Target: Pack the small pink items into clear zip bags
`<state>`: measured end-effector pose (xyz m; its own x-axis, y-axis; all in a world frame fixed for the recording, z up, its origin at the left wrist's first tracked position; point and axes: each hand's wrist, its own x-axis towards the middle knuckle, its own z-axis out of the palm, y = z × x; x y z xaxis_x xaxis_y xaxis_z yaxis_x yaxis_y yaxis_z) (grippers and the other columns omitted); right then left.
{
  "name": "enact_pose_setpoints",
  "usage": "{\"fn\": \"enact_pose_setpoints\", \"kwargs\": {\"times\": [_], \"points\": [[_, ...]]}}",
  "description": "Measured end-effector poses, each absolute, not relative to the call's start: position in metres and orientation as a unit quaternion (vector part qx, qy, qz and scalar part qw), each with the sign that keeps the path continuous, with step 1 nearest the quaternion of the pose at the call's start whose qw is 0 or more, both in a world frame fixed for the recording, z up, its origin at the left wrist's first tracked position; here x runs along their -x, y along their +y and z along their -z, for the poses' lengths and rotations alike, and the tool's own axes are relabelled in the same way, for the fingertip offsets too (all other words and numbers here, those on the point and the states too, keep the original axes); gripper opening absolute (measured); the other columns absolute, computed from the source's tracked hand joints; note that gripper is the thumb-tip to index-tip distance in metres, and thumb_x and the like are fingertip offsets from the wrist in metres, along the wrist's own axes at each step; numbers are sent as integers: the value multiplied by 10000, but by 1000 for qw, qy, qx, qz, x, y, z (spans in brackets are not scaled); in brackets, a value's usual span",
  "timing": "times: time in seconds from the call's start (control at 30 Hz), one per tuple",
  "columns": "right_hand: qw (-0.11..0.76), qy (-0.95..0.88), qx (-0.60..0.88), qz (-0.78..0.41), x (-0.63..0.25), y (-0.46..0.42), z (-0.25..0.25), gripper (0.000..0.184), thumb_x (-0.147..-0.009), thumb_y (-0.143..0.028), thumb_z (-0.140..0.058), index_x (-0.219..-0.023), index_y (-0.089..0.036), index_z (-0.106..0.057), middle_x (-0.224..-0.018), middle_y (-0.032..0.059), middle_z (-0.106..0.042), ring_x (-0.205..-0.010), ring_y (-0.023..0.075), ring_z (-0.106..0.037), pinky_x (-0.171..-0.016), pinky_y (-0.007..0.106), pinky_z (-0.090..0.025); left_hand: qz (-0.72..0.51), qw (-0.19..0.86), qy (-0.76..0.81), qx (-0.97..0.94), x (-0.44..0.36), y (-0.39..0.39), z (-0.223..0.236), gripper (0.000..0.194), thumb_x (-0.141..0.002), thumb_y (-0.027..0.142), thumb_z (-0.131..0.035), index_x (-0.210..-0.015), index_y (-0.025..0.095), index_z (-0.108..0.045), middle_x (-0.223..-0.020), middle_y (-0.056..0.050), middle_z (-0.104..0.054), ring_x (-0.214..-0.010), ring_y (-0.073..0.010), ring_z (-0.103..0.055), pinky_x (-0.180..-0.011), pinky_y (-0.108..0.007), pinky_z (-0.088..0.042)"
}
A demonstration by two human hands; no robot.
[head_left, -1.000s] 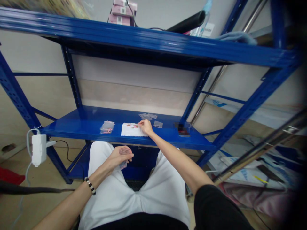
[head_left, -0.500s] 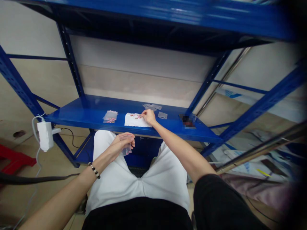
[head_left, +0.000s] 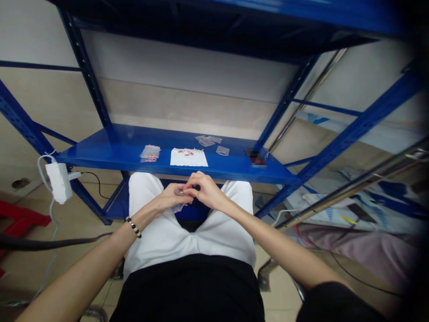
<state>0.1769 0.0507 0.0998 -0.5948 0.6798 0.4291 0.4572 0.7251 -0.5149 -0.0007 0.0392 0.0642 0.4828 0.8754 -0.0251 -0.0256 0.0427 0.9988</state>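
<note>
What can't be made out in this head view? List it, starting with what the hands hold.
Head view:
Clear plastic bag at the left hand and right hand: fingers hide its contents.
Pink pieces on white paper sheet: too small to identify.
Dark object on blue steel shelf: blurred.

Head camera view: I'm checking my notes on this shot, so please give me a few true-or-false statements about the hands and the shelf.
1. A bead bracelet is on the wrist of the left hand. True.
2. The right hand is touching the paper on the shelf. False: it is off the shelf, up against the left hand, and the sheet of paper lies apart from both hands.
3. A small clear bag shows at the left hand. True.
4. The shelf is green. False: the shelf is blue.
</note>
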Motion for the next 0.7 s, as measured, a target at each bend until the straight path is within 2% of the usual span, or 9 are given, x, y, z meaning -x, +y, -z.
{"fn": "enact_pose_setpoints", "kwargs": {"times": [0.13,0.2,0.3,0.4,0.5,0.57,0.63,0.7], "points": [[290,-877,331,-191,-188,33,-99,175,-926,-253,-607,-817,-195,-732,-804,29,-606,-819,165,-526,-766,298,-388,-328,650,330,-601,-5,31,-63,265,-710,313,-782,-864,112,-702,-762,-68,-688,-654,-142,-625,-600,-244,-475],[295,-875,333,-191,-193,25,-100,225,-955,-271,-557,-816,-192,-714,-868,40,-593,-870,172,-525,-806,308,-393,-328,668,313,-590,-8,29,-63,300,-732,332,-769,-919,106,-707,-784,-85,-701,-674,-157,-642,-619,-259,-489],[330,-856,351,-185,-203,12,-98,179,-956,-261,-546,-837,-179,-652,-998,63,-565,-972,192,-511,-866,323,-397,-317,686,281,-591,-10,27,-63,374,-740,322,-773,-1046,120,-701,-931,-118,-726,-823,-191,-680,-731,-290,-516],[381,-820,378,-197,-213,6,-94,173,-975,-257,-490,-856,-184,-593,-975,60,-555,-937,188,-517,-849,323,-406,-270,679,294,-616,-10,25,-60,446,-726,325,-786,-1115,132,-685,-1073,-150,-718,-950,-223,-686,-777,-302,-526],[424,-775,402,-242,-218,7,-86,186,-976,-301,-476,-858,-195,-573,-913,39,-553,-859,173,-532,-780,305,-421,-231,661,335,-631,-13,23,-53,433,-750,409,-755,-1034,88,-697,-933,-174,-744,-737,-217,-716,-609,-279,-525],[468,-718,411,-310,-217,10,-80,151,-952,-348,-517,-1004,-215,-565,-934,28,-559,-817,161,-561,-705,284,-438,-234,653,331,-639,-15,22,-48,437,-785,451,-716,-994,68,-700,-846,-177,-747,-643,-209,-710,-546,-263,-508],[502,-647,414,-397,-213,11,-73,341,-914,-397,-565,-1209,-246,-486,-956,23,-572,-771,155,-594,-621,264,-447,-260,648,321,-640,-18,23,-46,438,-802,459,-700,-994,65,-702,-843,-181,-749,-679,-223,-722,-580,-274,-527],[501,-600,414,-466,-210,10,-67,476,-862,-431,-626,-1271,-248,-464,-916,18,-598,-730,156,-608,-575,254,-447,-288,642,318,-636,-19,24,-45,439,-799,453,-709,-1003,65,-705,-896,-193,-749,-766,-247,-733,-664,-309,-554]]}}
